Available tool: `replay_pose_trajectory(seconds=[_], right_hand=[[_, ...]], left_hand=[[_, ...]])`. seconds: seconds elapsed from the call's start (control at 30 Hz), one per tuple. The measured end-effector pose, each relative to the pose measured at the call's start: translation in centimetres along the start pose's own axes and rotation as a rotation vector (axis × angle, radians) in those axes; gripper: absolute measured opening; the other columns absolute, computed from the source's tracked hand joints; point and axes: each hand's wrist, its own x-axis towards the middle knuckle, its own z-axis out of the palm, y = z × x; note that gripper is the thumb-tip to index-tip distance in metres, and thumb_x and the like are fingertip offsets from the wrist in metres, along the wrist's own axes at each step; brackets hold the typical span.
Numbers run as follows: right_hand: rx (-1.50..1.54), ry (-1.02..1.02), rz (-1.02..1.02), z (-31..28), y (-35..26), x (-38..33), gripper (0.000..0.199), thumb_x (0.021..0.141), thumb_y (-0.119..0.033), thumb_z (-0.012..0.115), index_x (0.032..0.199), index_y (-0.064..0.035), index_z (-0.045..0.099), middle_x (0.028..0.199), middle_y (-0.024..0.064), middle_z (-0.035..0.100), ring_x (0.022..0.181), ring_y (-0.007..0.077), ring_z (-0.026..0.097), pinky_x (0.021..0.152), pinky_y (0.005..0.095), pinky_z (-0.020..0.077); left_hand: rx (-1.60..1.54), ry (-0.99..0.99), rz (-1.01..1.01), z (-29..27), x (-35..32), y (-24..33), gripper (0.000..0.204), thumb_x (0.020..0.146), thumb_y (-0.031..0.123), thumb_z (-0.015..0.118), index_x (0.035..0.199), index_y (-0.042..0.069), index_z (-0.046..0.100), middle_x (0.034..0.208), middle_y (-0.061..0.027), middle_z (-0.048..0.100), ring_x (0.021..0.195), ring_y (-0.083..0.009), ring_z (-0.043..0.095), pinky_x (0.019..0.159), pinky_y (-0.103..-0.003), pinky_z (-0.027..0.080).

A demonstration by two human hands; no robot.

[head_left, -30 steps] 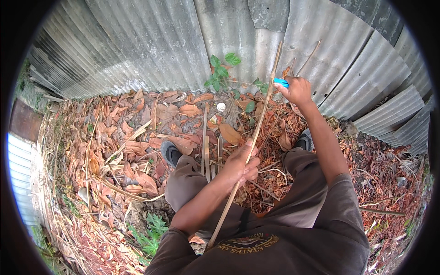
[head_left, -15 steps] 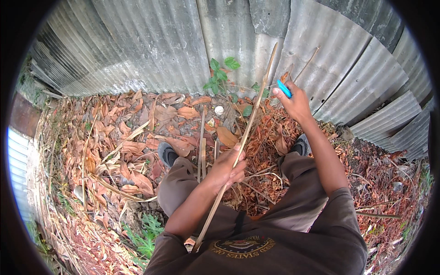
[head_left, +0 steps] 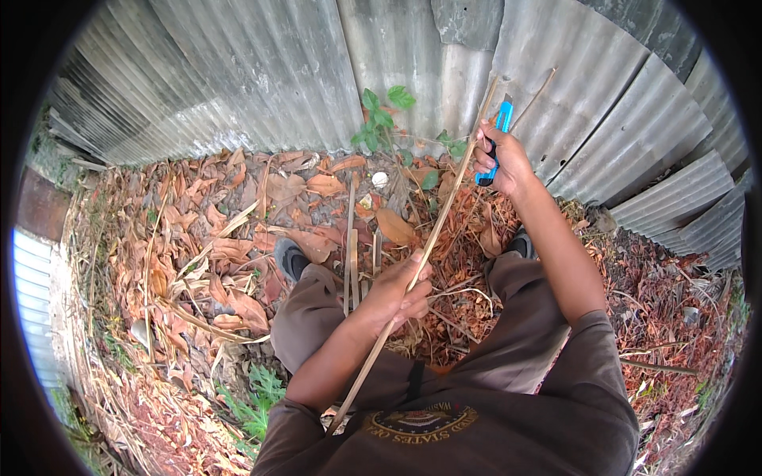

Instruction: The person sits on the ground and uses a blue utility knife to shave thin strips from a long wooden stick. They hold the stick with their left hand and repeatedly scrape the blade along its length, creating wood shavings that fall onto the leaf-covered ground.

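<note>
My left hand (head_left: pixel 394 291) is closed around the middle of a long, thin wooden stick (head_left: pixel 444 208), which slants from my shirt up to the right. In my right hand (head_left: pixel 502 159) is a bright blue utility knife (head_left: pixel 498 136), held upright with its dark tip pointing at the metal fence. The right fingers curl round the knife close beside the upper part of the stick; whether they touch the stick I cannot tell. Another thin stick (head_left: pixel 533 101) shows behind the right hand, leaning by the fence.
A corrugated metal fence (head_left: pixel 262 75) stands across the far side. Dry brown leaves (head_left: pixel 230 254) cover the ground around my feet. A green vine (head_left: pixel 379 123) grows at the fence foot, and a leafy plant (head_left: pixel 258 401) at lower left. Narrow wooden strips (head_left: pixel 351 254) stand near my left shoe (head_left: pixel 291 259).
My right hand has turned the knife from slanting to upright and brought it beside the stick's upper part. The stick's far end has shifted slightly right; the left hand keeps its grip.
</note>
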Motion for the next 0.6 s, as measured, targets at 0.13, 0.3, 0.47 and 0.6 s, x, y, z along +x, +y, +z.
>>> replay_pose_trajectory(seconds=[0.13, 0.3, 0.47, 0.6], right_hand=[[0.033, -0.153, 0.056, -1.0, -1.4, -0.4, 0.025, 0.097, -0.026, 0.053, 0.079, -0.0092, 0.048, 0.058, -0.0037, 0.037, 0.040, 0.0077, 0.030, 0.041, 0.0251, 0.0286], [-0.462, -0.090, -0.036, -2.7, -3.3, -1.3, 0.027, 0.095, -0.027, 0.056, 0.077, -0.0080, 0.051, 0.056, -0.0027, 0.041, 0.040, 0.0096, 0.033, 0.041, 0.0268, 0.0288], [-1.887, 0.310, -0.496, -3.5, -2.3, -2.7, 0.042, 0.087, -0.047, 0.064, 0.097, -0.0058, 0.064, 0.069, 0.0135, 0.065, 0.069, 0.0340, 0.065, 0.062, 0.0430, 0.0483], [-1.743, 0.076, -0.458, 3.5, -1.4, -6.8, 0.057, 0.083, -0.062, 0.058, 0.096, -0.0069, 0.066, 0.077, 0.0179, 0.067, 0.078, 0.0374, 0.066, 0.068, 0.0447, 0.0506]], left_hand=[[-0.016, -0.034, 0.009, -0.1, -0.1, 0.1, 0.034, 0.103, 0.041, 0.035, 0.086, 0.013, 0.043, 0.048, 0.0072, 0.030, 0.033, -0.0062, 0.020, 0.045, -0.022, 0.025], [-0.233, -0.149, 0.085, -2.4, -0.4, 1.8, 0.035, 0.104, 0.040, 0.029, 0.085, 0.015, 0.043, 0.047, 0.0087, 0.032, 0.031, -0.0050, 0.024, 0.046, -0.022, 0.025], [-0.345, -0.268, 0.071, -2.8, -0.5, 2.3, 0.035, 0.106, 0.036, 0.022, 0.085, 0.015, 0.042, 0.046, 0.0082, 0.036, 0.030, -0.0053, 0.028, 0.047, -0.022, 0.026], [-0.313, -0.242, 0.100, -2.7, -0.5, 2.1, 0.034, 0.105, 0.036, 0.025, 0.087, 0.014, 0.045, 0.047, 0.0075, 0.035, 0.031, -0.0058, 0.027, 0.047, -0.023, 0.025]])
